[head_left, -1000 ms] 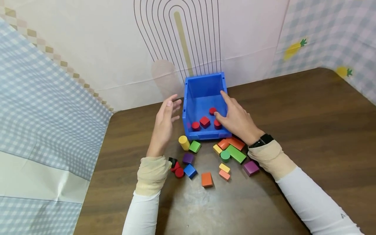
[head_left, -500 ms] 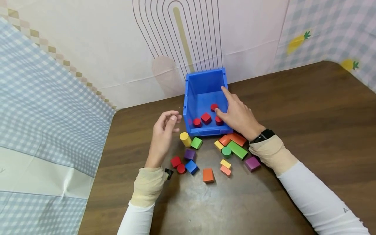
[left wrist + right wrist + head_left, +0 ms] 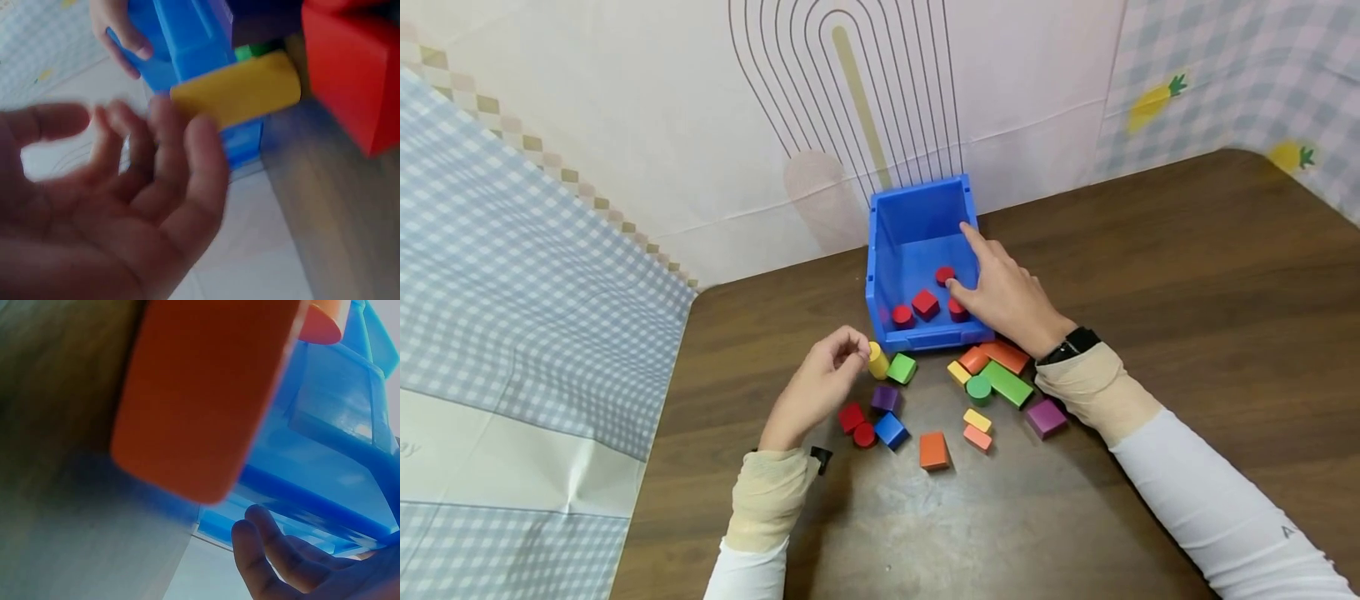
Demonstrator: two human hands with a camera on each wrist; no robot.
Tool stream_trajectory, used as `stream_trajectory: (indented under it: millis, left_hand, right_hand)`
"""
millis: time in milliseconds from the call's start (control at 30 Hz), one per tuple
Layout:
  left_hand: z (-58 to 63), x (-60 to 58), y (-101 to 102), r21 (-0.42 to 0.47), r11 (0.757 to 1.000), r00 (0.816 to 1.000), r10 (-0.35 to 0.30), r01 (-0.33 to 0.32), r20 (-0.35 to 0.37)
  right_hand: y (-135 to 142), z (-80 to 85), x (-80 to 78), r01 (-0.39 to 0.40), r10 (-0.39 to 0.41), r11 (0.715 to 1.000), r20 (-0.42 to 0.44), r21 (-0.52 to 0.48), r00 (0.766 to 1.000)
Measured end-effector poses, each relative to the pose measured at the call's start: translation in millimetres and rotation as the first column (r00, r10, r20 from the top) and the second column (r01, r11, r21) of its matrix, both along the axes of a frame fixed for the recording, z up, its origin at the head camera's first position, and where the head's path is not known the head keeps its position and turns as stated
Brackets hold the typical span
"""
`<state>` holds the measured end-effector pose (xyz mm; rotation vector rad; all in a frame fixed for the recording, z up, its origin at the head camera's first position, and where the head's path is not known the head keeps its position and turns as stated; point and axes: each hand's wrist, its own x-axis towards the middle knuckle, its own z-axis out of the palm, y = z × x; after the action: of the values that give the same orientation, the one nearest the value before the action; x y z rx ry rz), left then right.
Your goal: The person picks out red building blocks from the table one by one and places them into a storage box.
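My left hand (image 3: pixel 814 390) hovers beside a standing yellow cylinder block (image 3: pixel 878 363), fingers loosely bent. Nothing shows between its fingers in the left wrist view, where the same yellow cylinder (image 3: pixel 244 90) appears just past the fingertips. With its thumb inside and fingers along the outside, my right hand (image 3: pixel 1011 298) holds the right wall of a blue plastic bin (image 3: pixel 928 340). Inside the bin lie several red blocks, including a red cube (image 3: pixel 925 304) and a red cylinder (image 3: pixel 902 317). In the right wrist view an orange block (image 3: pixel 206 394) covers part of the bin.
Loose blocks lie before the bin: a green cube (image 3: pixel 902 368), purple block (image 3: pixel 885 399), blue cube (image 3: pixel 892 431), red cube (image 3: pixel 852 418), red cylinder (image 3: pixel 865 435), orange block (image 3: pixel 934 451), long green block (image 3: pixel 1007 384) and purple cube (image 3: pixel 1046 418). A cloth-covered wall (image 3: pixel 722 225) stands behind the table.
My left hand has come down from beside the bin's left wall to the yellow cylinder, its fingers bending more. The right hand stays on the bin's right wall.
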<state>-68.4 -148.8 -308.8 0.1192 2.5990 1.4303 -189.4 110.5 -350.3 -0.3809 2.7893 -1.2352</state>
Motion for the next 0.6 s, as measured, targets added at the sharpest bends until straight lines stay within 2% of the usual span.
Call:
stream_trajectory:
  millis: [167, 267, 333, 400, 433, 533, 600]
  left_hand:
    - [4.9, 1.9, -5.9, -0.111, 0.984, 0.985, -0.125, 0.139, 0.122]
    - [5.7, 2.1, -9.5, -0.174, 0.970, 0.978, -0.144, 0.170, 0.152]
    - [4.9, 2.3, -12.3, -0.257, 0.952, 0.980, -0.129, 0.164, 0.151]
    - [3.2, 2.7, -14.6, -0.375, 0.917, 0.986, -0.090, 0.136, 0.139]
    - [2.2, 2.8, -15.8, -0.437, 0.892, 0.989, -0.070, 0.120, 0.130]
    - [-0.4, 2.9, -16.5, -0.598, 0.798, 0.994, -0.020, 0.079, 0.104]
    - [-1.2, 2.4, -15.2, -0.663, 0.745, 0.994, -0.011, 0.079, 0.105]
  right_hand:
    - [0.0, 0.9, -0.8, 0.002, -0.002, 1.000, -0.006, -0.002, 1.000]
    - [0.2, 1.2, -1.0, 0.004, -0.004, 1.000, -0.010, -0.001, 1.000]
    - [0.0, 1.0, -0.8, 0.003, -0.003, 1.000, -0.010, 0.005, 1.000]
    - [-0.4, 0.5, -0.6, 0.001, -0.001, 1.000, -0.006, 0.010, 1.000]
    - [-0.6, 0.4, -0.3, 0.000, 0.000, 1.000, -0.004, 0.011, 1.000]
    - [-0.6, 0.4, 0.0, 0.001, -0.001, 1.000, -0.003, 0.010, 1.000]
    - [0.0, 0.9, 0.1, 0.004, -0.004, 1.000, -0.003, 0.009, 1.000]
